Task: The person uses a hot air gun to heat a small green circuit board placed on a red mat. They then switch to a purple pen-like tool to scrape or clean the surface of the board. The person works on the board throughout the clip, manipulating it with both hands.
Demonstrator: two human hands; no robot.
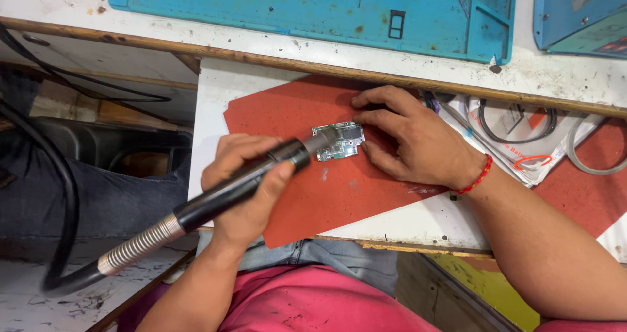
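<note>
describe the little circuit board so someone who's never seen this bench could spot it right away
Start at the red mat on the white pull-out shelf below the blue work mat. Near the red mat's top middle lies the circuit board, with the right hand touching its right side and the left hand aiming a black hot-air wand at it. It is the only small green and silver piece on the red.
</note>
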